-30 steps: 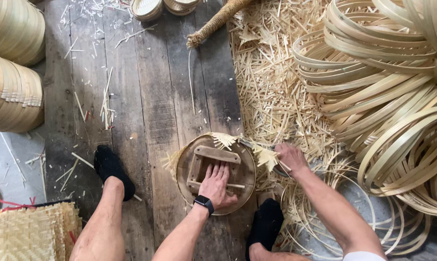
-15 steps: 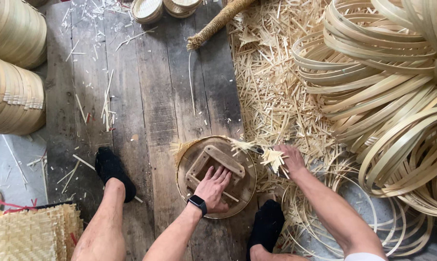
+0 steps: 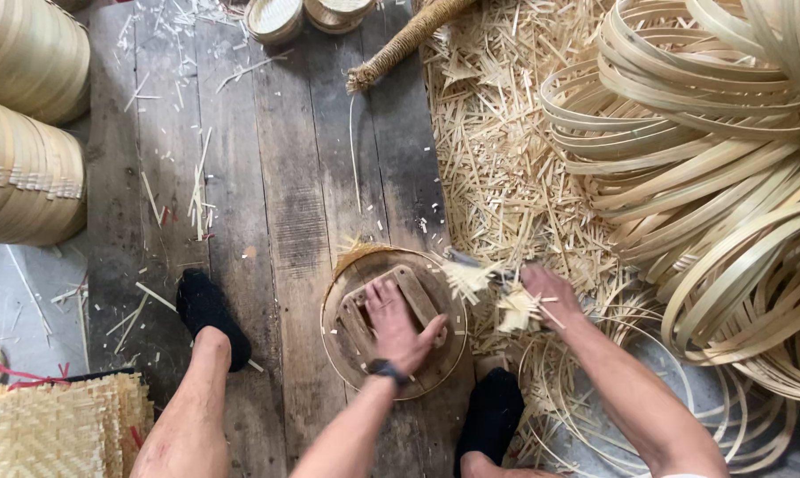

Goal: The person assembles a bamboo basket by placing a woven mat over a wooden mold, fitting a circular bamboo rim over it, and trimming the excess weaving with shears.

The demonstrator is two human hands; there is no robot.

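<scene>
The left hand [image 3: 398, 323] lies flat, fingers spread, on the round basket [image 3: 393, 320] with wooden bars inside, while the right hand [image 3: 549, 296] grips something half hidden by straw bits [image 3: 517, 308].

Pale straw-yellow bamboo strips [image 3: 719, 159], a brown round wooden form [image 3: 391, 319], grey weathered floorboards [image 3: 276, 177], black socks [image 3: 207, 310].

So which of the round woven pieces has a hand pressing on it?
The round woven piece between the feet; the left hand lies flat on its wooden form. The two small ones at the top edge lie untouched.
</scene>
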